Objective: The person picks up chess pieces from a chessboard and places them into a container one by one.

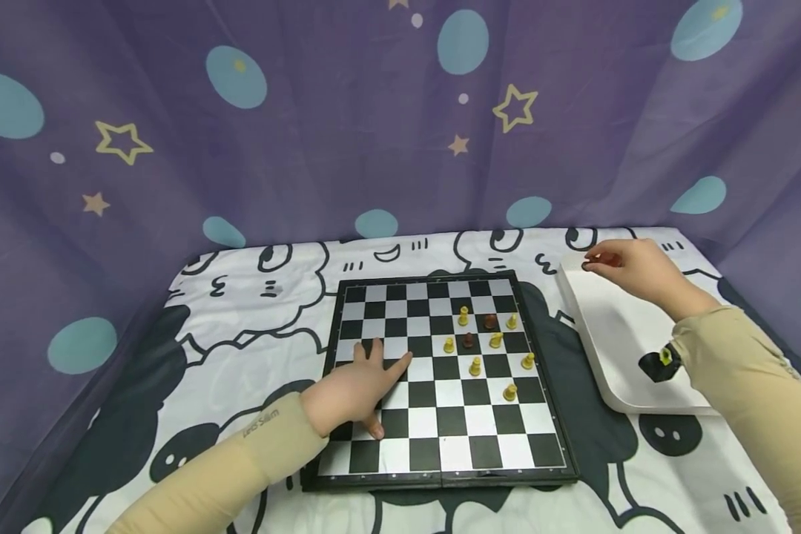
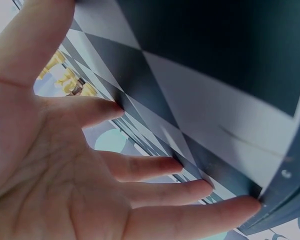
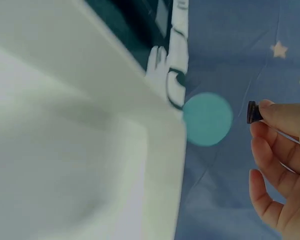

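A black-and-white chessboard (image 1: 449,420) lies flat on the cloth. My left hand (image 1: 354,391) rests on its left side with fingers spread; in the left wrist view the fingertips (image 2: 202,188) touch the squares. On the right half stand several yellow chess pieces (image 1: 475,366), with two dark brown chess pieces (image 1: 490,322) among them. Above the far left corner of a white tray (image 1: 617,348), my right hand (image 1: 641,271) pinches a dark reddish-brown chess piece (image 3: 252,113) between thumb and forefinger. Its base sticks out from the fingertips; the rest is hidden.
The white tray stands to the right of the board, its raised rim (image 1: 582,348) toward it. Under both lies a cloth (image 1: 240,297) printed with cartoon sheep. A purple curtain (image 1: 347,148) with stars and blue ovals hangs behind the table.
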`<state>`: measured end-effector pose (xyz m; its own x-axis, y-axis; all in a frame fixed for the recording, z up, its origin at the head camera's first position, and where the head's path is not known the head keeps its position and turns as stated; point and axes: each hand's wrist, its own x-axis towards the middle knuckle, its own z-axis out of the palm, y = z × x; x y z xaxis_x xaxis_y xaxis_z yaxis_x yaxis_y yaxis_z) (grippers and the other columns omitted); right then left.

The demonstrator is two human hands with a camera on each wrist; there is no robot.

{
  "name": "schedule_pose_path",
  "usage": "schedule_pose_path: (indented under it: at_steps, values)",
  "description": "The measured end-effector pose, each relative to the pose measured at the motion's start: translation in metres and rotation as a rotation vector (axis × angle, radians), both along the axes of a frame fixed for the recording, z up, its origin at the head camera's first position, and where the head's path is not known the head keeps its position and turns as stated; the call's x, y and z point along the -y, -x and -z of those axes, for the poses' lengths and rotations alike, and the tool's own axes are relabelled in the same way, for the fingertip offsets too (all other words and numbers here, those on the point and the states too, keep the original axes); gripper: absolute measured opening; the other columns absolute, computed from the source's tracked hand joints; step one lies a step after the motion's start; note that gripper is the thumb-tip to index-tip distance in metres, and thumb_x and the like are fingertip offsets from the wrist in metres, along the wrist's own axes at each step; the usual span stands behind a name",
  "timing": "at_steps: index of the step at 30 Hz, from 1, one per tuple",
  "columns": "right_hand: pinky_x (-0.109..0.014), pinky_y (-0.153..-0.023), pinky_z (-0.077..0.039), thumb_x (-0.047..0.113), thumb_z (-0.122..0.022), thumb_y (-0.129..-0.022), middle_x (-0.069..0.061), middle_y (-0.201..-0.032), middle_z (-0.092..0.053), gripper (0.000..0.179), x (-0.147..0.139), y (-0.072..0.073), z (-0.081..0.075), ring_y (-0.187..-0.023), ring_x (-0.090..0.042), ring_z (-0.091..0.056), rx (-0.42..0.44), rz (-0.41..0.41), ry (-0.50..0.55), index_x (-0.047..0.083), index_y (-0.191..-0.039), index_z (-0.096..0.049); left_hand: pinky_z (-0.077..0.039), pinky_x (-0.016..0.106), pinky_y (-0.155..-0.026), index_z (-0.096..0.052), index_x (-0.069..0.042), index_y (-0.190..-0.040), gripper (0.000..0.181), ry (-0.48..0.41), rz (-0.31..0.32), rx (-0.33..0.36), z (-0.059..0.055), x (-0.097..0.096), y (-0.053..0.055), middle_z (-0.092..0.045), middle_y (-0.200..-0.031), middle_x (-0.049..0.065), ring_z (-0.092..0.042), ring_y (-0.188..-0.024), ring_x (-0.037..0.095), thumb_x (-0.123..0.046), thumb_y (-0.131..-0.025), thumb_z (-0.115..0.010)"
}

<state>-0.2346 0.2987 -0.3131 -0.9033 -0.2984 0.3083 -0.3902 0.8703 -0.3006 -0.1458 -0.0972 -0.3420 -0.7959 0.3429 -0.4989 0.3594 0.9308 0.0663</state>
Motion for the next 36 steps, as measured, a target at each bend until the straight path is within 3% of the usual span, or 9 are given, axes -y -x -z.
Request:
schedule_pose_path:
  at_steps: [7,16,24,31,36]
  values:
    - [-0.031,-0.061,-0.043,0.018,-0.065,-0.085,-0.011,-0.077,-0.070,0.016,-0.014,0.006,0.016,-0.068,-0.017,-0.062,0.057,0.069,0.028,0.005,-0.093,-0.070,-0.047,0.055,-0.085,-0.019,-0.028,-0.149,0.119,0.019,-0.002,-0.008,-0.002,-0.002,0.000,-0.012,-0.152,0.025,-0.018,-0.137,0.048,-0.036,-0.050,-0.085]
    - [-0.032,-0.063,-0.041,0.018,-0.063,-0.085,-0.012,-0.076,-0.068,0.020,-0.021,0.015,0.036,-0.069,-0.021,-0.061,0.111,0.120,0.042,0.001,-0.096,-0.069,-0.044,0.060,-0.086,-0.021,-0.029,-0.149,0.117,-0.005,-0.011,-0.005,-0.001,0.002,-0.003,-0.013,-0.153,0.025,-0.016,-0.138,0.048,-0.035,-0.051,-0.085]
    - [-0.032,-0.064,-0.040,0.018,-0.063,-0.086,-0.011,-0.075,-0.067,0.020,-0.027,0.020,0.049,-0.069,-0.020,-0.058,0.170,0.125,0.024,0.002,-0.095,-0.069,-0.047,0.056,-0.083,-0.019,-0.030,-0.149,0.118,0.018,0.022,-0.015,0.001,0.002,-0.001,-0.012,-0.153,0.024,-0.018,-0.138,0.047,-0.035,-0.052,-0.085]
    - [-0.033,-0.066,-0.040,0.018,-0.063,-0.085,-0.012,-0.077,-0.067,0.020,-0.024,0.028,0.055,-0.071,-0.022,-0.058,0.231,0.117,0.012,0.001,-0.095,-0.068,-0.045,0.057,-0.086,-0.020,-0.030,-0.149,0.116,-0.008,-0.012,0.006,-0.002,0.001,-0.004,-0.011,-0.154,0.024,-0.015,-0.139,0.047,-0.035,-0.052,-0.085]
    - [-0.033,-0.067,-0.040,0.017,-0.063,-0.085,-0.013,-0.078,-0.065,0.020,-0.024,0.032,0.056,-0.072,-0.023,-0.057,0.264,0.109,-0.003,0.000,-0.095,-0.067,-0.047,0.057,-0.083,-0.021,-0.029,-0.148,0.116,-0.008,-0.005,-0.009,-0.005,0.001,-0.004,-0.013,-0.153,0.024,-0.017,-0.138,0.047,-0.035,-0.051,-0.085]
